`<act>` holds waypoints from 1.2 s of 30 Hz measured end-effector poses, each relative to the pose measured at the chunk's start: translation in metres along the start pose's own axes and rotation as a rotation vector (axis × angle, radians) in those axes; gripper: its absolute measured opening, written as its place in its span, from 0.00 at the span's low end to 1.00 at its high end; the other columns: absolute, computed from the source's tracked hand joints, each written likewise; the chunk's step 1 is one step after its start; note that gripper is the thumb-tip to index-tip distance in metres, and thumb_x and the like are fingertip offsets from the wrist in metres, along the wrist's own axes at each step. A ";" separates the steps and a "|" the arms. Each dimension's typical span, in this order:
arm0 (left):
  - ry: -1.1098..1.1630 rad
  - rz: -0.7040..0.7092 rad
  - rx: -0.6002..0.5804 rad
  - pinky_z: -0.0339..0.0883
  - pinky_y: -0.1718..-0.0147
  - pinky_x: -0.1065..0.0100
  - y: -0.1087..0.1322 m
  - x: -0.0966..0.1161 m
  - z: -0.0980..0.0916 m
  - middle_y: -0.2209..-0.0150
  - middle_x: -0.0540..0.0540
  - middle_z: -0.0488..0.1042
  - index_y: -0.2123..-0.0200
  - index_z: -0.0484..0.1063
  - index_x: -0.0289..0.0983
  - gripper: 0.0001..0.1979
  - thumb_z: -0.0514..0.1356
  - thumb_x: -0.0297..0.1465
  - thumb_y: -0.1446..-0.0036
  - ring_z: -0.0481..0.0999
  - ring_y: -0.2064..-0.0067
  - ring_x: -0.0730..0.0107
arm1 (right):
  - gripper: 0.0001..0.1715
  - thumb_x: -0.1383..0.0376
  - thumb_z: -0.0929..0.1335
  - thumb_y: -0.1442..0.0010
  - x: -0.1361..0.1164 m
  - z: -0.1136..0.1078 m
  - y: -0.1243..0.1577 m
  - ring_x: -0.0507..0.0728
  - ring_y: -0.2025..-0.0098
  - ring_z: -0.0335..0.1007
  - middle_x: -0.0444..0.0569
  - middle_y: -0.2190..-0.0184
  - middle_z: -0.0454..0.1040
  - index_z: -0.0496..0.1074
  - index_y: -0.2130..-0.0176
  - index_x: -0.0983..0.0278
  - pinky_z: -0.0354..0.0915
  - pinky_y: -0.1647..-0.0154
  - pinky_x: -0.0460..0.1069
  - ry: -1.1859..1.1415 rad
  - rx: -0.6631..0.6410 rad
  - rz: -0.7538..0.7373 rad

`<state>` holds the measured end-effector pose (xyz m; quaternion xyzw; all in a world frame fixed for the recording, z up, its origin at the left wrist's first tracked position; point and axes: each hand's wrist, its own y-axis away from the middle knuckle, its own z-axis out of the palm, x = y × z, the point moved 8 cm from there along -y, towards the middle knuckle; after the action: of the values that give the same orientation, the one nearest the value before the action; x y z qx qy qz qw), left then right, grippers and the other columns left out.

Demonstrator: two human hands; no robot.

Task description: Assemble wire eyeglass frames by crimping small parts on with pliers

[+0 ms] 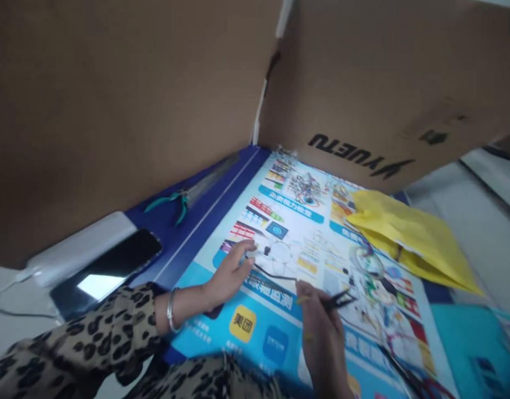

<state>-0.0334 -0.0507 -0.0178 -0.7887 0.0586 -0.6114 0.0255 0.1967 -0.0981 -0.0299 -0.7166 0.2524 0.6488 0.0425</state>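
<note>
- Wire [275, 276], thin and dark, stretched over the printed sheet [200, 271] between both hands; probably spanned this way to steady both ends.
- Left hand [228, 271] low over the sheet, thumb and forefinger at one end of the wire; impossible to tell whether pinched on it or just apart.
- Right hand [324, 338] closed around a dark tool [340, 300], prongs pointing away from the palm and spread; fingertips at the other end of the wire. Probably tucked there to leave fingertips free while within reach.
- Hands well apart from each other, likely for a clear view of the wire.
- Tangled pile of small pieces [307, 188] farther up the sheet, apparently set back to leave room near the hands.
- Yellow bag [408, 238] right of the pile, mouth slightly open; teal case [471, 343] nearer, at the right edge.
- Pliers [182, 199] with teal handles, phone [107, 271] and white box [82, 246] along the left cardboard wall [126, 100], presumably out of the way.
</note>
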 end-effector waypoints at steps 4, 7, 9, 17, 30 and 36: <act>0.114 -0.079 -0.035 0.51 0.42 0.56 0.003 0.000 0.010 0.45 0.43 0.63 0.49 0.60 0.40 0.17 0.48 0.39 0.39 0.59 0.41 0.62 | 0.16 0.58 0.71 0.52 0.004 0.012 0.001 0.56 0.58 0.69 0.44 0.66 0.75 0.69 0.65 0.63 0.63 0.54 0.53 -0.222 0.047 0.026; 0.176 -0.115 -0.051 0.53 0.42 0.57 0.006 0.003 0.016 0.45 0.42 0.62 0.48 0.59 0.39 0.17 0.48 0.38 0.38 0.59 0.41 0.63 | 0.12 0.58 0.70 0.50 0.008 0.026 0.001 0.56 0.55 0.70 0.45 0.64 0.75 0.67 0.67 0.62 0.61 0.50 0.55 -0.449 -0.052 0.039; 0.183 -0.121 -0.049 0.54 0.42 0.57 0.008 0.005 0.018 0.45 0.41 0.62 0.48 0.58 0.38 0.17 0.47 0.38 0.38 0.59 0.41 0.64 | 0.10 0.60 0.70 0.48 0.009 0.032 0.004 0.56 0.54 0.70 0.45 0.64 0.76 0.66 0.67 0.61 0.60 0.48 0.56 -0.539 -0.104 0.036; 0.154 -0.119 -0.049 0.60 0.47 0.61 0.010 0.001 0.018 0.46 0.42 0.63 0.49 0.57 0.39 0.16 0.47 0.37 0.37 0.62 0.43 0.64 | 0.07 0.60 0.68 0.46 0.009 0.034 0.007 0.56 0.54 0.70 0.45 0.63 0.76 0.68 0.66 0.60 0.60 0.47 0.58 -0.532 -0.154 0.003; -0.661 0.297 -0.181 0.54 0.58 0.60 -0.004 0.029 0.013 0.63 0.47 0.71 0.64 0.70 0.41 0.06 0.54 0.33 0.41 0.66 0.57 0.63 | 0.08 0.60 0.69 0.48 -0.011 0.018 -0.007 0.55 0.62 0.69 0.43 0.72 0.71 0.68 0.70 0.62 0.60 0.51 0.56 -0.468 -0.155 -0.037; -0.769 0.303 -0.239 0.52 0.61 0.61 -0.007 0.022 0.020 0.64 0.47 0.71 0.66 0.71 0.40 0.06 0.55 0.31 0.41 0.65 0.59 0.62 | 0.07 0.60 0.68 0.47 -0.011 0.023 -0.008 0.53 0.65 0.68 0.42 0.73 0.71 0.67 0.71 0.62 0.62 0.53 0.55 -0.490 -0.245 -0.014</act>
<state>-0.0080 -0.0471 -0.0007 -0.9392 0.2304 -0.2510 0.0435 0.1789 -0.0791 -0.0255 -0.5399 0.1495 0.8281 0.0196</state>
